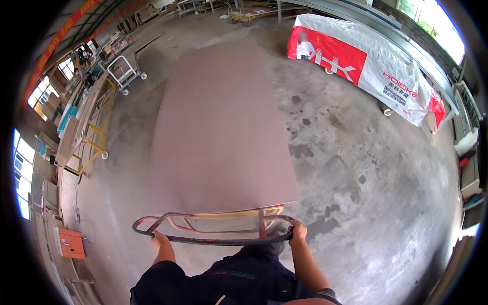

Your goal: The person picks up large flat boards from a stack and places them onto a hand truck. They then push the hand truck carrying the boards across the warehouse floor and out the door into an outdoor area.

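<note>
Workshop hall, grey stained concrete floor [366, 203], windows at far left. Left edge, near: orange box [70, 243] by the wall. Further off on the left, yellow-framed trolley [94, 142] loaded with boards, then a white-framed platform cart [124, 79] standing on its own, well apart from the panel.

Centre: big flat mauve-brown panel [218, 127], straight ahead of the person, on the far side of the push handle [218, 241]. Long axis runs near to far, away from the body; short near edge faces the handle, roughly parallel to it. Yellowish crosspiece [236, 214] shows just under that edge. Single sheet or stack, can't tell.

Left hand [161, 240] closed round the handle's left part; right hand [299, 232] closed round its right end, close to the panel's near right corner. Both gripping metal, apart from the panel; neither clearly nearer to it. Handle bar is dark, tubing behind it reddish and worn.

Right, far: long wheeled unit under a silver and red cover [376, 66], well apart from the panel.
</note>
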Action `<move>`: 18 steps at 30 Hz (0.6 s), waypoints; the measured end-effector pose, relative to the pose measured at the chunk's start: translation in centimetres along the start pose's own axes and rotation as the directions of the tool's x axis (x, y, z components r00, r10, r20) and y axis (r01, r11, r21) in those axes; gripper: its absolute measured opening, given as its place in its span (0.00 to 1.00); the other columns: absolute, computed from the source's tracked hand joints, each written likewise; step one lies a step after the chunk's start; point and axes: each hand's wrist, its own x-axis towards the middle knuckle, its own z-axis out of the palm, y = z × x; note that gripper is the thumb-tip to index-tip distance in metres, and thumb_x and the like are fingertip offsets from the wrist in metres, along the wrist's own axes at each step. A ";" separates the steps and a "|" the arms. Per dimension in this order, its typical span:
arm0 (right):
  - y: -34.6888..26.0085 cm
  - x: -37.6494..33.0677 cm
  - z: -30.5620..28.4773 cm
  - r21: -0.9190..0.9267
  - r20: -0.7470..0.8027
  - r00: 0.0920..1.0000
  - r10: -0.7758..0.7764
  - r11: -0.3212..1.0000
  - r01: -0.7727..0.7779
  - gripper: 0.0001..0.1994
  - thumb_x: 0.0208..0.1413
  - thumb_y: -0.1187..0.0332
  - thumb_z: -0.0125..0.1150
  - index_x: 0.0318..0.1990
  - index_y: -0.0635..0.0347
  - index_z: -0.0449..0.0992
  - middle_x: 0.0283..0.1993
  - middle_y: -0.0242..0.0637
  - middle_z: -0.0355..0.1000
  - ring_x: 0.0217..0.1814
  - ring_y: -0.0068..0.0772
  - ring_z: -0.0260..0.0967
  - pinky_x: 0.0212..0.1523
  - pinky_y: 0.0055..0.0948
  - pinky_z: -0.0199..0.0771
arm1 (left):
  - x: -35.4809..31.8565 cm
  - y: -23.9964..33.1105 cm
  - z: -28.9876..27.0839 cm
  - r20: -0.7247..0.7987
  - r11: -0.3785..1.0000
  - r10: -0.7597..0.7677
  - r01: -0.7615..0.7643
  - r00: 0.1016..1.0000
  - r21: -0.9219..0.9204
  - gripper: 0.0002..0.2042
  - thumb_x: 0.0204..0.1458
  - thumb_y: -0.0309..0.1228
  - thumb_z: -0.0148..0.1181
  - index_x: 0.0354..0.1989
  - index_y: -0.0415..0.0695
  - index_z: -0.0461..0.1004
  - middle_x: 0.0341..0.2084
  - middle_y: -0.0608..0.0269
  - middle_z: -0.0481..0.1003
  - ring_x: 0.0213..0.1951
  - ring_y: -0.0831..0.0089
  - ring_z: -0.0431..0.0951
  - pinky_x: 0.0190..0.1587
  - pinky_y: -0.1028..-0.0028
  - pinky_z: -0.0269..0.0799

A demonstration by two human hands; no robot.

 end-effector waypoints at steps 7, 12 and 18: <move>-15.1 8.2 0.5 -0.050 0.022 0.998 0.057 0.997 -0.056 0.18 0.45 0.75 0.53 0.47 0.62 0.64 0.19 0.33 0.60 0.15 0.25 0.56 0.12 0.23 0.57 | -14.5 5.2 5.2 -0.032 0.966 -0.159 0.149 0.987 -0.211 0.30 0.46 0.53 0.49 0.38 0.30 0.71 0.36 0.39 0.72 0.39 0.48 0.74 0.44 0.57 0.67; -26.3 16.9 0.8 -0.077 -0.050 0.970 0.236 0.968 -0.239 0.04 0.43 0.70 0.55 0.26 0.55 0.67 0.15 0.31 0.59 0.13 0.24 0.54 0.13 0.22 0.56 | -23.7 8.5 9.6 -0.095 0.963 -0.236 0.219 0.967 -0.158 0.28 0.46 0.51 0.51 0.40 0.34 0.71 0.38 0.43 0.73 0.40 0.50 0.73 0.45 0.59 0.67; -39.1 25.4 2.4 -0.183 0.031 0.952 0.305 0.938 -0.295 0.05 0.43 0.67 0.54 0.22 0.52 0.64 0.14 0.30 0.58 0.12 0.26 0.53 0.13 0.23 0.53 | -38.0 17.5 12.5 -0.158 0.911 -0.289 0.220 0.944 -0.350 0.27 0.45 0.48 0.52 0.43 0.33 0.70 0.40 0.44 0.72 0.41 0.52 0.73 0.45 0.60 0.66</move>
